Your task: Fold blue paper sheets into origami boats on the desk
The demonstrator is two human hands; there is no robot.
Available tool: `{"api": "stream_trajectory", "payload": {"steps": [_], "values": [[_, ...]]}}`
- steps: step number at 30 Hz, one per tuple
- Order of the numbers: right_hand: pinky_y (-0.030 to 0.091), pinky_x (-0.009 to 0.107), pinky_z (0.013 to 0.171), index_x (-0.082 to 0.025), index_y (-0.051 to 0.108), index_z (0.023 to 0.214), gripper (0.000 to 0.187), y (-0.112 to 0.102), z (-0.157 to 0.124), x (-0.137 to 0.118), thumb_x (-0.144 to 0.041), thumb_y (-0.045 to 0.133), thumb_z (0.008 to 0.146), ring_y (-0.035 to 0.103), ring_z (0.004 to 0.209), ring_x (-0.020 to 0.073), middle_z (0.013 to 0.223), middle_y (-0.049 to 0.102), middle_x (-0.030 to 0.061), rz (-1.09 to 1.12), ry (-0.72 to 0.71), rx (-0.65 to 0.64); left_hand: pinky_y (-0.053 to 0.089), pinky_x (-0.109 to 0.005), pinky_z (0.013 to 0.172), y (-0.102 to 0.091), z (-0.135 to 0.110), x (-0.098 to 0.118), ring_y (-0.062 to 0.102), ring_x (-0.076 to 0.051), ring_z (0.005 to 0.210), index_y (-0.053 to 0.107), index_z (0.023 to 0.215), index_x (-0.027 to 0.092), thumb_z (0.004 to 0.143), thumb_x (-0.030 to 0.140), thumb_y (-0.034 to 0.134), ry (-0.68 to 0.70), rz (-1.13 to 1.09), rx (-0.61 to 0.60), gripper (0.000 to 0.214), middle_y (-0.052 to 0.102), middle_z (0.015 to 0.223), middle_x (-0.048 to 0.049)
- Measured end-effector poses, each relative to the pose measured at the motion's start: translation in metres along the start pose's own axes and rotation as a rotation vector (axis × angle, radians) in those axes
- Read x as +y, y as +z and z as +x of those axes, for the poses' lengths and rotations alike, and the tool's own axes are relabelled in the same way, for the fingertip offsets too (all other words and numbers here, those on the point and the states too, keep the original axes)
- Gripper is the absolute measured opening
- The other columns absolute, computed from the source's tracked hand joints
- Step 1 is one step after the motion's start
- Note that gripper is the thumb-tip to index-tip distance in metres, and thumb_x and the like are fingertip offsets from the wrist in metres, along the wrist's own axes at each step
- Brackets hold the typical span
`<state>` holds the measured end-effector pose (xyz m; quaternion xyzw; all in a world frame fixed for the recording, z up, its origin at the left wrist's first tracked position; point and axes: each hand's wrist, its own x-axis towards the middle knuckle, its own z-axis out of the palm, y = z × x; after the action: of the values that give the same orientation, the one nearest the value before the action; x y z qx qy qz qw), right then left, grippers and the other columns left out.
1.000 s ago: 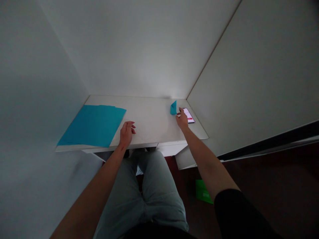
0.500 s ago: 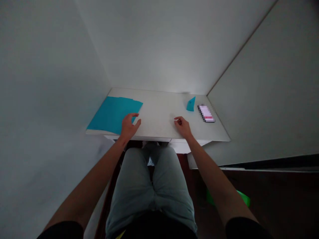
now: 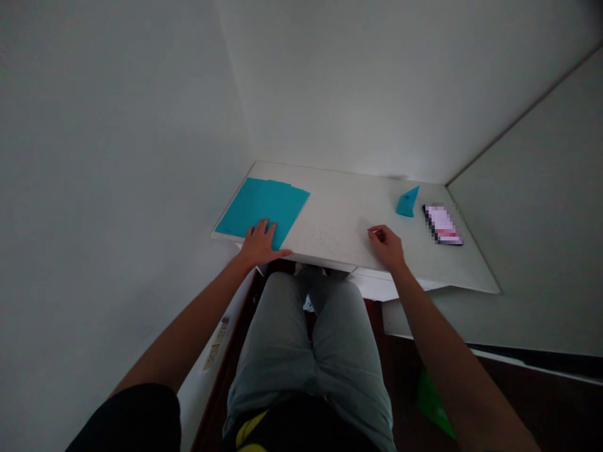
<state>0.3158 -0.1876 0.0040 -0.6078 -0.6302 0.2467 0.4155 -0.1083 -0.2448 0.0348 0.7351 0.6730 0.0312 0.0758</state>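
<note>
My left hand (image 3: 260, 243) lies flat with spread fingers on the near corner of a stack of blue paper sheets (image 3: 264, 204) at the left of a white desk (image 3: 339, 226). Near the desk's front edge, my right hand (image 3: 386, 246) rests with its fingers curled loosely inward and nothing visible in them. A small folded blue paper shape (image 3: 407, 203) stands at the back right, beyond the right hand. Beside it lies a phone (image 3: 441, 224) with a lit screen.
White walls close in the desk on the left, back and right. My legs in light trousers (image 3: 311, 351) are under the desk's front edge. A green object (image 3: 433, 402) lies on the dark floor at the lower right.
My right hand left the phone and drew back to the desk's front. My left hand slid left onto the blue sheets. The camera view swung left.
</note>
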Motion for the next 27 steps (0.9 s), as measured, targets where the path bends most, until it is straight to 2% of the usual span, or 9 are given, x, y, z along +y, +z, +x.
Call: {"api": "stream_trajectory", "payload": {"steps": [3,8,11,15,18,21,23,25,27], "values": [[0.046,0.035,0.065,-0.021,0.076,0.101,0.046,0.0,0.0,0.0,-0.064,0.066,0.087,0.056,0.065,0.0195,0.073,0.066,0.0031,0.003,-0.004,-0.005,0.025,-0.06,0.137,-0.001,-0.012,0.004,0.023,-0.046,0.172,0.04,0.175,0.015,0.082,0.077,0.083,0.128,0.003,-0.05,0.119,0.027,0.184,-0.0245],[0.046,0.035,0.066,-0.022,0.076,0.1,0.045,0.002,0.001,0.0,-0.063,0.066,0.086,0.056,0.066,0.0196,0.073,0.065,0.0026,0.001,0.0,-0.005,0.04,-0.054,0.132,-0.003,-0.018,0.0,0.042,-0.035,0.167,0.062,0.161,0.028,0.108,0.042,0.061,0.209,-0.026,-0.03,0.056,0.048,0.177,-0.0114],[0.047,0.035,0.067,-0.022,0.076,0.099,0.046,0.003,0.002,0.001,-0.064,0.066,0.086,0.056,0.066,0.02,0.072,0.066,0.0029,-0.003,-0.002,-0.008,0.044,-0.056,0.128,-0.01,-0.009,-0.002,0.053,-0.035,0.159,0.076,0.143,0.026,0.111,0.035,0.05,0.17,-0.104,0.035,0.042,0.064,0.164,-0.0107],[0.047,0.036,0.068,-0.021,0.077,0.099,0.046,0.003,0.003,0.001,-0.063,0.065,0.085,0.057,0.066,0.0203,0.072,0.066,0.0029,-0.001,-0.005,-0.013,0.055,-0.052,0.114,-0.039,0.006,0.003,0.075,-0.035,0.126,0.08,0.119,0.021,0.112,0.046,0.048,0.135,-0.377,0.188,0.041,0.083,0.125,-0.0135],[0.048,0.037,0.069,-0.022,0.076,0.099,0.046,0.003,0.003,0.001,-0.065,0.066,0.085,0.057,0.066,0.0204,0.073,0.066,0.0032,-0.002,-0.012,-0.018,0.063,-0.044,0.095,-0.071,0.016,0.017,0.077,-0.03,0.095,0.076,0.096,0.023,0.106,0.069,0.056,0.151,-0.755,0.193,0.051,0.079,0.091,-0.007],[0.048,0.037,0.07,-0.022,0.075,0.099,0.051,0.003,0.003,0.0,-0.069,0.064,0.087,0.057,0.067,0.0206,0.075,0.067,0.0036,0.002,-0.003,-0.015,0.065,-0.043,0.088,-0.096,0.029,0.033,0.076,-0.029,0.094,0.075,0.104,0.022,0.101,0.079,0.058,0.137,-1.143,0.186,0.059,0.077,0.09,-0.0065],[0.048,0.037,0.07,-0.022,0.074,0.099,0.055,0.003,0.003,-0.002,-0.075,0.062,0.088,0.058,0.068,0.0214,0.074,0.067,0.0034,0.006,0.009,-0.005,0.065,-0.046,0.093,-0.101,0.041,0.038,0.077,-0.031,0.101,0.074,0.115,0.022,0.102,0.08,0.053,0.12,-1.245,0.205,0.063,0.079,0.098,-0.0083],[0.048,0.037,0.07,-0.023,0.072,0.098,0.059,0.003,0.002,-0.004,-0.08,0.059,0.089,0.06,0.07,0.0224,0.073,0.067,0.0031,0.006,0.017,0.003,0.064,-0.05,0.099,-0.094,0.054,0.037,0.076,-0.033,0.108,0.074,0.117,0.022,0.104,0.079,0.049,0.074,-1.179,0.221,0.064,0.08,0.104,-0.01],[0.048,0.037,0.071,-0.024,0.072,0.097,0.062,0.004,0.002,-0.006,-0.084,0.056,0.091,0.061,0.071,0.0229,0.072,0.067,0.003,0.008,0.021,0.005,0.061,-0.053,0.106,-0.077,0.067,0.031,0.075,-0.036,0.114,0.075,0.108,0.021,0.104,0.074,0.05,0.003,-0.982,0.224,0.059,0.08,0.105,-0.0117]]}}
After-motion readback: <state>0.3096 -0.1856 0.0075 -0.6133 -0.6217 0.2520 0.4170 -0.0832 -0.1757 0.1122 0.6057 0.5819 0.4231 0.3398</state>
